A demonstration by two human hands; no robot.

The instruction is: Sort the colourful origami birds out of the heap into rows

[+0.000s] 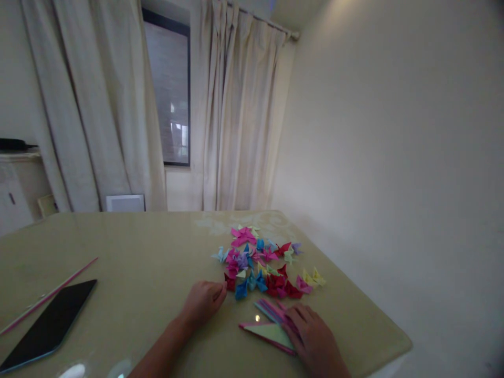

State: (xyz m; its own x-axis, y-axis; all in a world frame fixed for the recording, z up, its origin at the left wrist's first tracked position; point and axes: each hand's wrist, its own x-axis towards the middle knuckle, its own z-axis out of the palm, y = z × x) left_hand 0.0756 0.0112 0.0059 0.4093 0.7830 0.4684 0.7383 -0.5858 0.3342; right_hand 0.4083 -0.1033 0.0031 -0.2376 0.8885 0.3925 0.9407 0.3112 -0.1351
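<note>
My left hand (205,303) is curled closed on the table, its knuckles beside a dark red folded paper crane (229,282). Whether its fingers touch that crane or hold anything I cannot tell. My right hand (313,333) has its fingers bent over a fanned bundle of pink, purple and blue folded paper (272,311). Under and beside that lies a pale green folded paper piece (270,331) with pink edges. Beyond both hands spreads a pile of many-coloured paper cranes (252,260), in red, pink, blue, purple and yellow.
On the left of the glossy table (137,273) lies a dark flat tablet (51,320), with a thin pink stick (51,295) beside it. A bare wall (394,157) runs along the right side. Curtains (244,105) and a window (171,94) stand behind.
</note>
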